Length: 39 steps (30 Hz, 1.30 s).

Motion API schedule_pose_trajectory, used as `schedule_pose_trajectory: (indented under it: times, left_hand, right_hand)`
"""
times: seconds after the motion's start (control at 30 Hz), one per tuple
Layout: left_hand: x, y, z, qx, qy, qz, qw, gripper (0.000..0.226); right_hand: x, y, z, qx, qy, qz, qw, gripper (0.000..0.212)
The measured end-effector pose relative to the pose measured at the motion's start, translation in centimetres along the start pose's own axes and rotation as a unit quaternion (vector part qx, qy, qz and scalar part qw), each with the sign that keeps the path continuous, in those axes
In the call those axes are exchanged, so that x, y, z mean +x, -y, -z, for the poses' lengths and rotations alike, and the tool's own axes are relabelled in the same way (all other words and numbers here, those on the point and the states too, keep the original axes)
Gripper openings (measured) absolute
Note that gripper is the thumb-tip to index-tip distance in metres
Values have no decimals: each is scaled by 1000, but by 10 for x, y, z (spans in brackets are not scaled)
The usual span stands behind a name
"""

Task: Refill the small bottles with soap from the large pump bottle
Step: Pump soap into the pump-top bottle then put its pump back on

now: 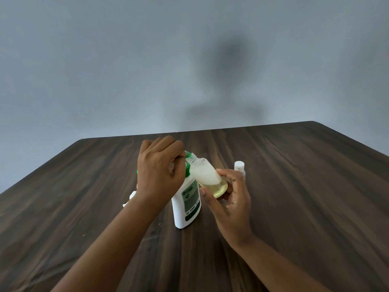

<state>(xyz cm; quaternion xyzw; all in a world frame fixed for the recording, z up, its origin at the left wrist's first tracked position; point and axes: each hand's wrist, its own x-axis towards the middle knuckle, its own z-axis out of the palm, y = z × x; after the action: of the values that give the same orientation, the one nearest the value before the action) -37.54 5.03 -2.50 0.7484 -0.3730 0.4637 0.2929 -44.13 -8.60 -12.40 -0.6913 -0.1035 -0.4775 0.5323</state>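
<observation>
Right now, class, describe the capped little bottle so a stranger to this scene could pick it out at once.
Find the dark wooden table and the white pump bottle with the green top near its middle. Just beyond the right hand stands a small bottle. Unlike the clear uncapped bottle tilted in that hand, it is upright and white-capped.

Both bare forearms stretch from the lower edge to the centre of the frame. The left hand (160,171) curls its fingers over the pump bottle (187,205). The right hand (230,197) holds the small bottle (207,175) between thumb and fingers.
</observation>
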Motion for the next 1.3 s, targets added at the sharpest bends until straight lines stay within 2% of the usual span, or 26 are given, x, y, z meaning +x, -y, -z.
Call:
schedule_pose_trajectory:
  times: [0.23,0.47,0.73,1.0,1.3]
  left_hand:
    - [-10,-3,-3,5,-9,12,1000,18]
    - [10,-1,1,0,27,-35,999,15]
    - [-10,-3,-5,-8,-12,5,1000,16]
    - [8,-3,1,-7,8,-35,999,14]
    - [-12,-2,-8,-18,-20,4,1000,16]
  right_hand:
    - [-2,0,1,-11,2,0,1000,39]
    - [-1,0,0,4,-6,-13,1000,40]
    - [-2,-1,1,-15,7,-6,1000,39]
    - [-1,1,0,17,-2,-10,1000,37]
    - [-2,-1,2,-7,-4,-7,1000,39]
